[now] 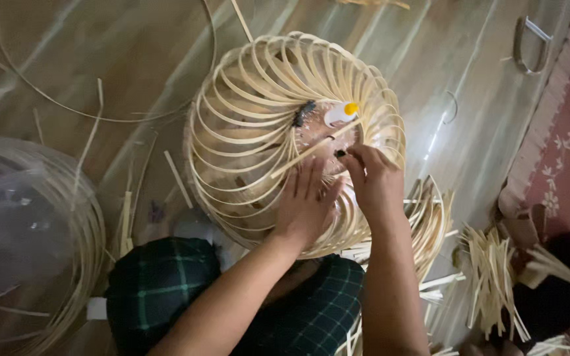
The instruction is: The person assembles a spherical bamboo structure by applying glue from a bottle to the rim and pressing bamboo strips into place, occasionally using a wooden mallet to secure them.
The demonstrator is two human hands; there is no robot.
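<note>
The left hand (pixel 305 204) is lying flat and open, fingers spread, pressing on the curved ribs of a round bamboo-strip frame (pixel 245 138) that is resting against the person's lap above the wooden floor (pixel 470 99). The right hand (pixel 374 181) is closing its fingertips around the near end of a thin bamboo strip (pixel 311 150), pinching it where it is crossing the frame's centre. A small yellow-capped glue bottle (pixel 341 113) is sitting inside the frame, just beyond the strip.

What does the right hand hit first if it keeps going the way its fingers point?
Probably the thin bamboo strip at the right hand fingertips, then the small yellow-capped bottle inside the bamboo frame; depth is unclear.
</note>
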